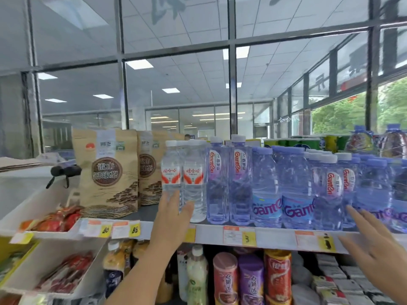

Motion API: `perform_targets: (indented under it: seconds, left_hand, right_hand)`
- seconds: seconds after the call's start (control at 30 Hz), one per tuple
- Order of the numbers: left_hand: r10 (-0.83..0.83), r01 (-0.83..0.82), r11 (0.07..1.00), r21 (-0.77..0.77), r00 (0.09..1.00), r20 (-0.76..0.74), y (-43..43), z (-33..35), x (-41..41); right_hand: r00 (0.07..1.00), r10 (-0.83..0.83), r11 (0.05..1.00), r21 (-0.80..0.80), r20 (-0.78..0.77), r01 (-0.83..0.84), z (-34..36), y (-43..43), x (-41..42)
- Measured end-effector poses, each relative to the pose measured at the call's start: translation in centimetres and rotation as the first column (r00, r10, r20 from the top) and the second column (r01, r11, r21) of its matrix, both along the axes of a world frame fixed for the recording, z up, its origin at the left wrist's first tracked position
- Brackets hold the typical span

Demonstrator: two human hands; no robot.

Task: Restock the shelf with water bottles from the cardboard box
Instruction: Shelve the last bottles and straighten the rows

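A: Items at upper left?
B: Brown paper tea pouches (105, 170), upright, side by side. A black folded umbrella (65, 171) lies just left of them.
A: Items below?
B: Yellow price tags (134, 230). Red snack packets (55, 221) in a white tray (33, 206). Three drink cups (251, 280): red, purple, red.

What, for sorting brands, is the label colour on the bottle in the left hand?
White and red-orange, on the water bottle; head view.
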State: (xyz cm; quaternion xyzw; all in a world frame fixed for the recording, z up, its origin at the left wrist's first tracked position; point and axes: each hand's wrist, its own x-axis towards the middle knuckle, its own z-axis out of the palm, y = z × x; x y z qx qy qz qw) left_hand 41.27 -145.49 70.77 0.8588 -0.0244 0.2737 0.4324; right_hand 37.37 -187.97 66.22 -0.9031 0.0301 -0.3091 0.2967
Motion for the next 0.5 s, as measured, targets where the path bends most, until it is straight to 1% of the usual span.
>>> perform_targets:
  seconds: [0.13,0.2,0.27,0.3,0.37,0.4,0.47,0.5]
  left_hand:
    - [0.019,-0.021,0.996,0.087,0.999,0.028,-1.2,-1.0,0.8]
    - [0.037,-0.043,0.99,0.132,0.998,0.042,-1.7,-1.5,1.0]
    - [0.066,-0.075,0.989,0.128,0.995,0.078,-2.0,-1.8,1.0]
    - [0.102,-0.114,0.989,0.098,0.987,0.121,-1.9,-1.8,1.1]
    - [0.174,-0.173,0.985,-0.019,0.968,0.183,-1.1,-1.2,1.5]
    - [0.164,-0.151,0.985,-0.088,0.97,0.18,-0.6,-0.7,1.8]
    - [0.085,-0.049,0.972,-0.231,0.986,0.147,0.0,0.3,2.4]
    - [0.064,-0.026,0.96,-0.28,0.99,0.127,0.1,0.6,2.7]
  right_hand:
    - [0.996,0.057,0.998,-0.008,-0.064,-0.058,0.7,1.4,-0.4]
    - [0.998,0.039,0.997,-0.063,-0.058,-0.042,0.4,1.3,0.1]
    - [0.999,0.011,0.995,-0.094,-0.052,-0.016,0.0,1.2,0.4]
    - [0.999,0.0,0.995,-0.101,-0.051,-0.005,-0.2,1.1,0.5]
    - [0.999,-0.019,0.994,-0.105,-0.042,0.014,-0.6,0.9,0.8]
    - [0.999,-0.028,0.995,-0.099,-0.03,0.025,-0.7,0.9,0.9]
    - [0.999,-0.051,0.995,-0.09,0.008,0.051,-0.8,1.2,0.9]
    - [0.998,-0.062,0.994,-0.092,0.022,0.064,-0.6,1.5,0.8]
